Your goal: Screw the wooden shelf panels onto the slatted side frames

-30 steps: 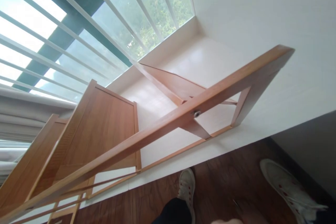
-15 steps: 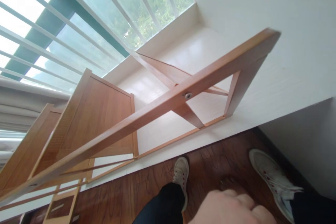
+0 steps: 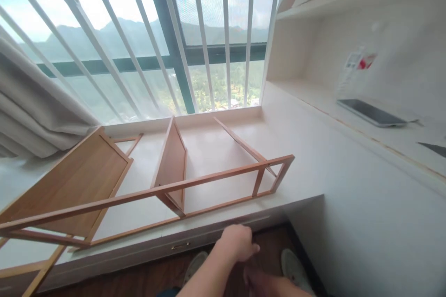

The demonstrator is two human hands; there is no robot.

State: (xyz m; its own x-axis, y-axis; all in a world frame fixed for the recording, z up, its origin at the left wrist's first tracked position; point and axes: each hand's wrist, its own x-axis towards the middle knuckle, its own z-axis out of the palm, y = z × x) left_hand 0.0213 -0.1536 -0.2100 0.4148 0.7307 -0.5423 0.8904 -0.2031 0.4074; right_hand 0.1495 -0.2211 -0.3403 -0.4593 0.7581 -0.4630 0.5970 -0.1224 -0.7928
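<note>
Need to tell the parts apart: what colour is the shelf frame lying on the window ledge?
Warm orange-brown wood grain on the shelf frame; the head view shows it.

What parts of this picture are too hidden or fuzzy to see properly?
- Right hand: head view, low and blurred, partly behind the left hand; whether it holds anything cannot be told.
- Wooden rack: its left end is cut off by the picture's edge.
- Label on the shelf wall: too blurred to read.
</note>
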